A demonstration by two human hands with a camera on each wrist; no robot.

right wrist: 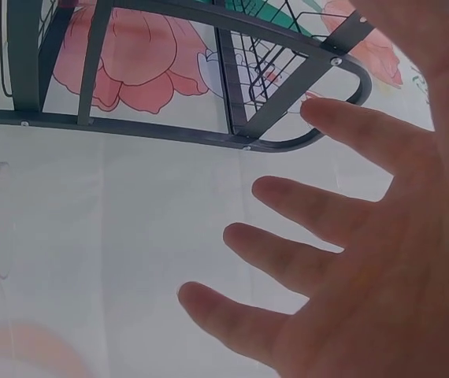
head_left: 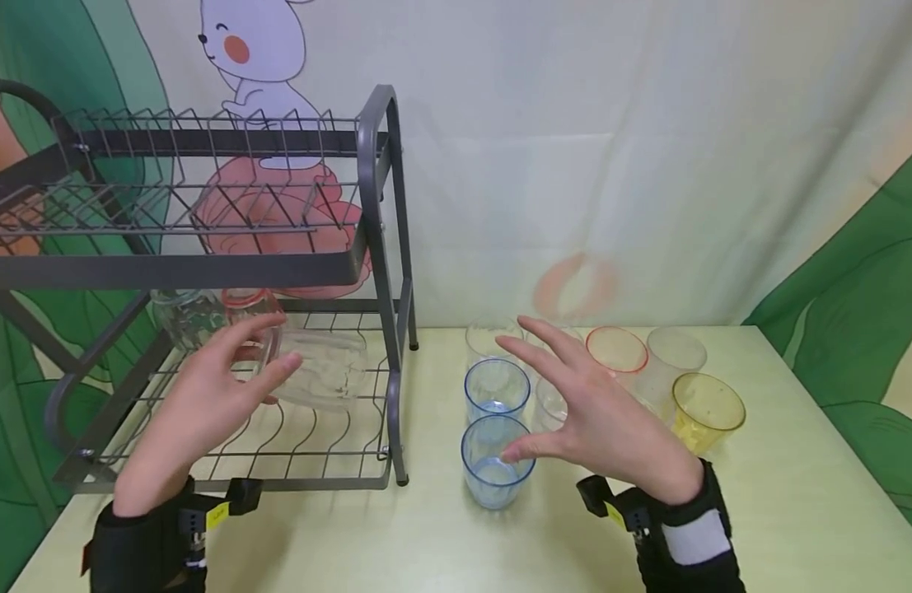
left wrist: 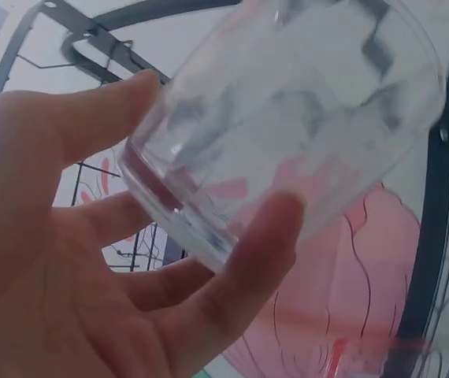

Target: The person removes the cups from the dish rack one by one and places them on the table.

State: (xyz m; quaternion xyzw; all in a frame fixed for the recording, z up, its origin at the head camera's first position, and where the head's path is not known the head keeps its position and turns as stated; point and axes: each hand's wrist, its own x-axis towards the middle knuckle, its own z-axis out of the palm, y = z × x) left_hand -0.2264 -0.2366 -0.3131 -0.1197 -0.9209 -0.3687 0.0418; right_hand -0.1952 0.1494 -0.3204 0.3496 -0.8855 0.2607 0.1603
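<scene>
In the head view my left hand (head_left: 226, 379) grips a clear glass (head_left: 325, 366) by its base, over the lower tier of the dish rack. The glass lies on its side, mouth pointing right. The left wrist view shows thumb and fingers around the base of the same clear glass (left wrist: 303, 118). My right hand (head_left: 604, 412) hovers over the table with fingers spread and nothing held. Its thumb overlaps the front blue glass (head_left: 496, 473) in the head view; a second blue glass (head_left: 496, 387) stands right behind.
The dark two-tier dish rack (head_left: 166, 270) stands at the left. A clear glass (head_left: 189, 317) and a red-rimmed glass (head_left: 250, 303) sit on its lower tier. Behind my right hand are a yellow glass (head_left: 709, 408), another red-rimmed glass (head_left: 616, 350) and several clear ones.
</scene>
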